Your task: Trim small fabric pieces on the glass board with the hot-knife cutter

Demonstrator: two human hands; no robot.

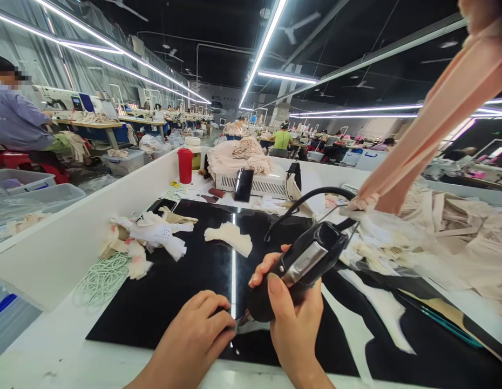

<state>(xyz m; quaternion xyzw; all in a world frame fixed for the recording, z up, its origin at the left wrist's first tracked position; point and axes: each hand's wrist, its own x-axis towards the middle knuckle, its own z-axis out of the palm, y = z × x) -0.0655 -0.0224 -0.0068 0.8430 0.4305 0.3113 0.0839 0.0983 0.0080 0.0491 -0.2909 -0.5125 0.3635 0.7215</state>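
Observation:
My right hand [293, 310] is closed around a black corded hand tool [303, 262] with a silver panel, its tip pointing down at the glossy black work surface [178, 292]. My left hand [198, 329] rests beside it on the surface, fingers curled and pinching at a small dark piece under the tool's tip; what it grips is hard to make out. The tool's black cable [307, 197] loops up and back over the table.
White fabric scraps [154, 235], a single white cut piece [230, 237] and a coil of pale cord [105, 278] lie on the left. A peach strap [433, 116] hangs at the right over piled fabric. Behind stand a red cup [185, 165], a phone [243, 185] and a white basket. Other workers sit at far tables.

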